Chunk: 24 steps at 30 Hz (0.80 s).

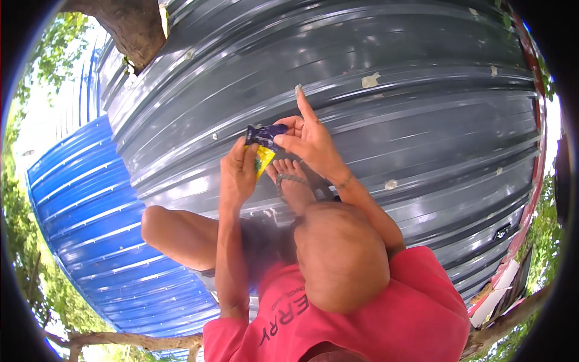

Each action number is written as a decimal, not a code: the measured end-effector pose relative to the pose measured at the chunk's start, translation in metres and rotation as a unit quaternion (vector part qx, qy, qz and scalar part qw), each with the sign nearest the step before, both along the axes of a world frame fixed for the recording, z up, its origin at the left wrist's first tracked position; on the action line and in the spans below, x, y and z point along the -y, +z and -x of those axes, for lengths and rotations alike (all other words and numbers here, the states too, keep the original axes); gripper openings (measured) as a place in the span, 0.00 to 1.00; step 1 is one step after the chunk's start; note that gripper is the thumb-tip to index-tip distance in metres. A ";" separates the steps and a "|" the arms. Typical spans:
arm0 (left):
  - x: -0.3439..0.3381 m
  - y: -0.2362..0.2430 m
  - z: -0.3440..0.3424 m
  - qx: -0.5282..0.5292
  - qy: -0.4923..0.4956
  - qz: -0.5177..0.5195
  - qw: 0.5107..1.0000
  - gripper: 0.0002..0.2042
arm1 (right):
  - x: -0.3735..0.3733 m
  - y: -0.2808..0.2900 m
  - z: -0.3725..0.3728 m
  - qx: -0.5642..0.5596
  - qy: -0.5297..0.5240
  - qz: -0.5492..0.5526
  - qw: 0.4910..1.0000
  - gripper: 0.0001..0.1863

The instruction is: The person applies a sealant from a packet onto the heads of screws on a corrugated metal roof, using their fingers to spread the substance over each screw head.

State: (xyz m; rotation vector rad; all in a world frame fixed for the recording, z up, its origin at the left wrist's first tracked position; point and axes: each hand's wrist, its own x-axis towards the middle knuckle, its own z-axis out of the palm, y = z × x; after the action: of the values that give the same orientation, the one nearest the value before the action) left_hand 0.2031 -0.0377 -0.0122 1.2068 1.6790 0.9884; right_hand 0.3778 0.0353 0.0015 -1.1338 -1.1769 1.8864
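Note:
A small sachet, dark purple (pixel 264 134) on its upper part with a yellow piece (pixel 263 161) below it, is held between my two hands. Whether purple and yellow belong to one packet or two I cannot tell. My left hand (pixel 240 171) pinches it from the left, thumb against fingers. My right hand (pixel 313 143) grips the purple part's right end between thumb and bent fingers. Its index finger points up and away, with a greyish-white smear (pixel 298 90) on the tip. Just beneath the hands is my bare foot (pixel 295 184), a dark band around the ankle.
I squat on a dark grey ribbed metal roof (pixel 422 133) with raised ridges and a few dry leaves (pixel 370 79). Lower left lies a blue ribbed roof (pixel 102 223). A thick tree trunk (pixel 129 30) rises at upper left; a branch (pixel 132 341) crosses the bottom left.

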 end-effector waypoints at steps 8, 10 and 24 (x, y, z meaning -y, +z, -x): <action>0.005 0.010 -0.026 -0.065 0.031 0.033 0.997 0.06 | 0.013 -0.020 0.017 -0.008 -0.035 -0.005 0.999 0.57; 0.008 0.010 -0.026 -0.071 0.038 0.058 0.995 0.08 | 0.016 -0.025 0.021 -0.051 -0.053 0.019 0.997 0.58; 0.031 0.012 -0.012 -0.101 0.093 0.078 0.987 0.17 | 0.007 -0.014 0.021 -0.057 0.070 0.095 0.991 0.39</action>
State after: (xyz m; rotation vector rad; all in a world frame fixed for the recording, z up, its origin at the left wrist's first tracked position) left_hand 0.2154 -0.0682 -0.0007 1.0904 2.0206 0.8476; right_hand 0.3567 0.0280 -0.0121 -1.0479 -1.0551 2.1787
